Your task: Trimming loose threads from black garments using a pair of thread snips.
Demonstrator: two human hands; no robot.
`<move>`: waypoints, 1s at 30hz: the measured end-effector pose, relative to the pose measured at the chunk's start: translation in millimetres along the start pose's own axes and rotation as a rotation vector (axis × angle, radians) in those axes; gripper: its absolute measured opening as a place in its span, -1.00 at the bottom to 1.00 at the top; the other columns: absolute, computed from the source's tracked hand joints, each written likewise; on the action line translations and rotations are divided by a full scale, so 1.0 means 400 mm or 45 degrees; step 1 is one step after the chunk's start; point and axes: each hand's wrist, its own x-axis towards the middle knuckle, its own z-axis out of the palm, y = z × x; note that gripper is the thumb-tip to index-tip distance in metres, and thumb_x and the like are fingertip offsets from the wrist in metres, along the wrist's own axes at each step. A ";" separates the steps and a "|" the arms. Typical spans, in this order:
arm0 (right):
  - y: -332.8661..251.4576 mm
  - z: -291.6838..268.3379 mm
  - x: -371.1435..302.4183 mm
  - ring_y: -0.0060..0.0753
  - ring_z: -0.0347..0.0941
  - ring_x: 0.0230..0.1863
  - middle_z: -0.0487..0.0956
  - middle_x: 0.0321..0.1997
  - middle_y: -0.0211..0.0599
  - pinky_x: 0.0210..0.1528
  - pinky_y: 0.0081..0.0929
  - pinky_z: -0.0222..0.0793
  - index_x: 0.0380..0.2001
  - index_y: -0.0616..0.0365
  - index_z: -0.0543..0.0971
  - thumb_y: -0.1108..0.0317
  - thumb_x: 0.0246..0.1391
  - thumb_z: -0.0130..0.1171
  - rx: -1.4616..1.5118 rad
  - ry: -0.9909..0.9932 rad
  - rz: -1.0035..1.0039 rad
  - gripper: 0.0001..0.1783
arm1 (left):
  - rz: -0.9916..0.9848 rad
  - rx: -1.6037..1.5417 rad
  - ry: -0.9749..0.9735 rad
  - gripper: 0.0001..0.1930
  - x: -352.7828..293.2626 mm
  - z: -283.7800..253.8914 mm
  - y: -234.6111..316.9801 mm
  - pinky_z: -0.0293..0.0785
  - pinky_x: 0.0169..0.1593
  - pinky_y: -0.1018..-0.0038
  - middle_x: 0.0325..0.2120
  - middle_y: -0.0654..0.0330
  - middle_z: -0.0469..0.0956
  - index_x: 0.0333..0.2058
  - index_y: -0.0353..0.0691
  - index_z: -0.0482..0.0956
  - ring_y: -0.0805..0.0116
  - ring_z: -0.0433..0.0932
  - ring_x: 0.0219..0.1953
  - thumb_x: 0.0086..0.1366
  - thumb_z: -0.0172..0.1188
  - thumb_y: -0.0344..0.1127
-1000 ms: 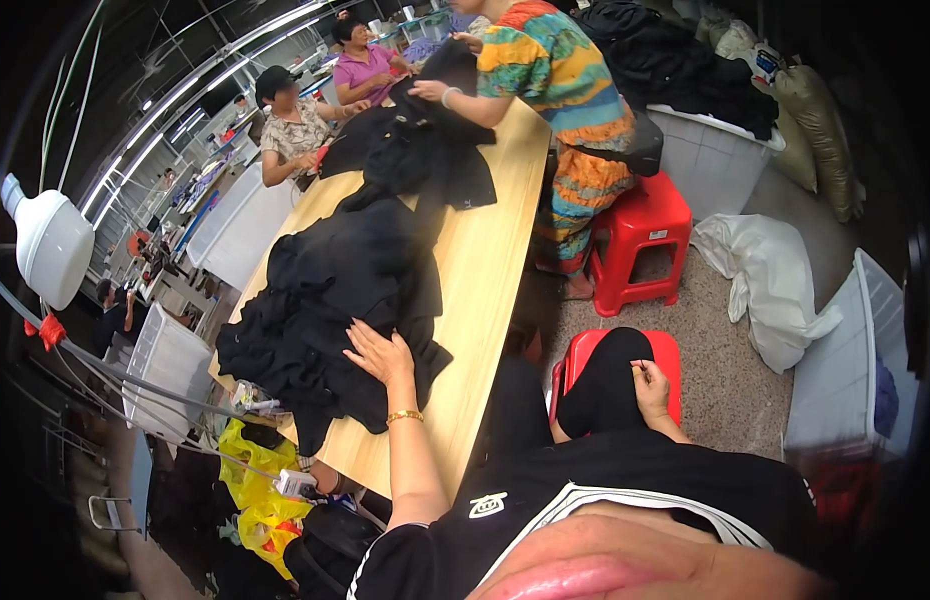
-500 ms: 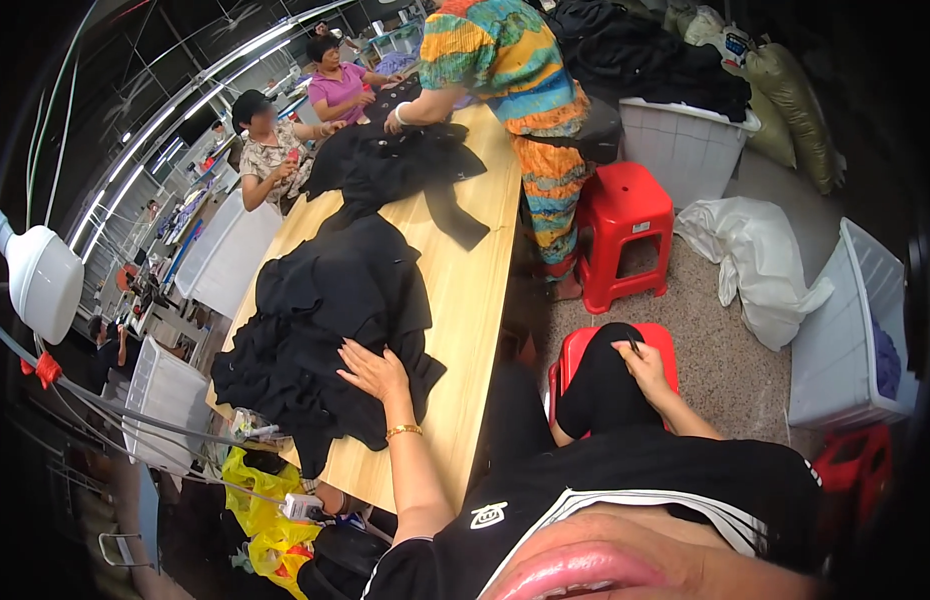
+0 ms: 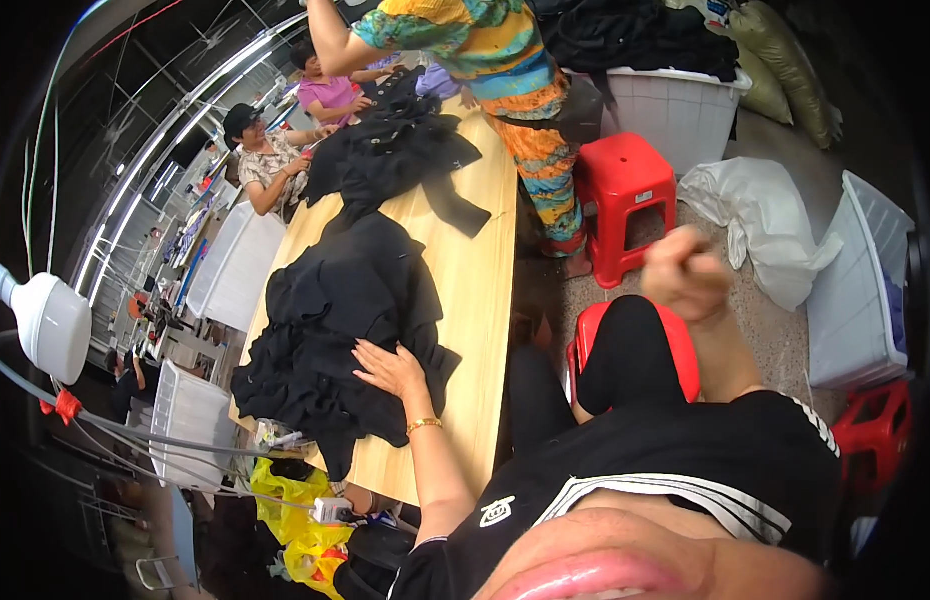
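My left hand (image 3: 393,371) lies flat on a pile of black garments (image 3: 335,290), fingers stretched out and apart. A gold-coloured bracelet circles that wrist. The crumpled pile rests on a pale wooden table (image 3: 475,270), one part hanging over the near edge. My right hand (image 3: 690,275) is raised above my knee and the red stool beneath me, well away from the cloth. Its fingers look curled in, but motion smears them, and whatever they hold cannot be made out. More black garments (image 3: 385,160) lie farther up the table.
A person in a colourful patterned outfit (image 3: 505,60) stands at the table's right side; others sit along its left. A red stool (image 3: 625,200), a white sack (image 3: 750,215) and a white bin (image 3: 865,290) stand on the right. Cables and a yellow bag (image 3: 295,510) hang lower left.
My right hand has risen from beside my knee, where it held a small dark thing. The standing person has lifted an arm off the garments. My left hand stays on the pile.
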 end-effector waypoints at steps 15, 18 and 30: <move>-0.161 0.089 0.070 -0.71 0.02 -0.88 0.31 -0.85 -0.36 -0.76 -0.66 -0.29 -0.13 0.24 0.55 0.41 0.06 0.20 0.719 -0.873 -0.323 -0.72 | 0.009 0.012 0.013 -0.15 0.005 0.010 0.015 -0.21 0.36 0.01 0.28 -0.03 0.13 0.27 -0.39 0.04 0.12 0.02 0.36 0.09 0.25 -0.18; -0.152 0.101 0.080 -0.71 0.01 -0.88 0.31 -0.85 -0.37 -0.75 -0.66 -0.31 -0.20 0.25 0.58 0.41 0.05 0.20 0.783 -0.852 -0.343 -0.77 | 0.009 -0.005 0.022 -0.15 -0.001 0.010 0.008 -0.20 0.36 0.00 0.27 -0.03 0.13 0.27 -0.38 0.05 0.11 0.03 0.36 0.08 0.27 -0.20; -0.140 0.086 0.056 -0.74 -0.03 -0.87 0.27 -0.85 -0.41 -0.75 -0.64 -0.35 -0.31 0.24 0.62 0.39 -0.05 0.25 0.754 -0.729 -0.372 -0.79 | -0.003 -0.060 0.010 -0.16 0.008 -0.006 0.016 -0.24 0.36 0.02 0.27 -0.04 0.14 0.28 -0.38 0.02 0.11 0.03 0.36 0.11 0.24 -0.21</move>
